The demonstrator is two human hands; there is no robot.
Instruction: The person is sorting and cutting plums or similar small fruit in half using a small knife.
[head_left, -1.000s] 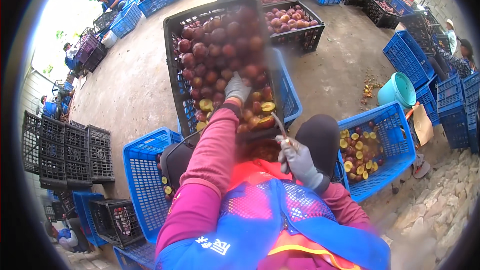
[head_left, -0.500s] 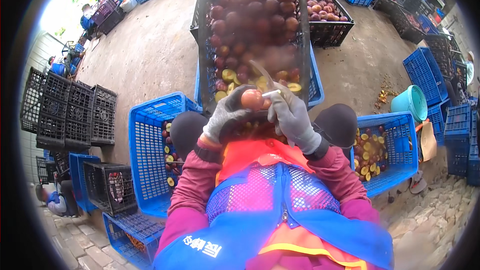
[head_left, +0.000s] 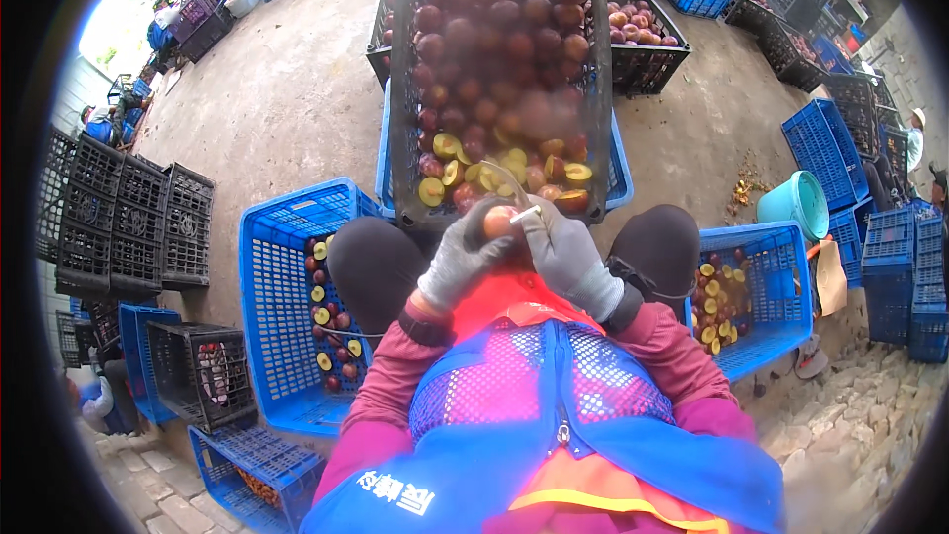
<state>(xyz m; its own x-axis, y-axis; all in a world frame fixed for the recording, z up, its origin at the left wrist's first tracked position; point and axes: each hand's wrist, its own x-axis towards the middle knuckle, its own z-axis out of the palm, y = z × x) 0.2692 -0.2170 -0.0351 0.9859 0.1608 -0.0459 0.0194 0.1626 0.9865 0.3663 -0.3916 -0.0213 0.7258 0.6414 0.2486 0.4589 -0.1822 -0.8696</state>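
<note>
Holding plum (head_left: pixel 500 222) and knife (head_left: pixel 527 215) close together, just short of the crate

Left hand (head_left: pixel 455 262): grey-gloved, fingers closed around one reddish plum. Right hand (head_left: pixel 571 257): gloved, closed on the knife, whose thin curved blade points up and away from me. My hands are side by side, nearly meeting at the fruit. Cannot tell whether the blade touches the skin.

Plum position: between my hands, above my lap, near the close rim of a tilted black crate (head_left: pixel 399 129). Crate contents: dark whole plums (head_left: pixel 430 46), partly blurred, with yellow-fleshed halves (head_left: pixel 432 191) at the near end.

Blue basket on my left (head_left: pixel 282 381): cut halves and dark fruit along its inner side. Blue basket on my right (head_left: pixel 776 311): mostly halves, cut faces showing. Teal bucket (head_left: pixel 796 206) behind the latter.
</note>
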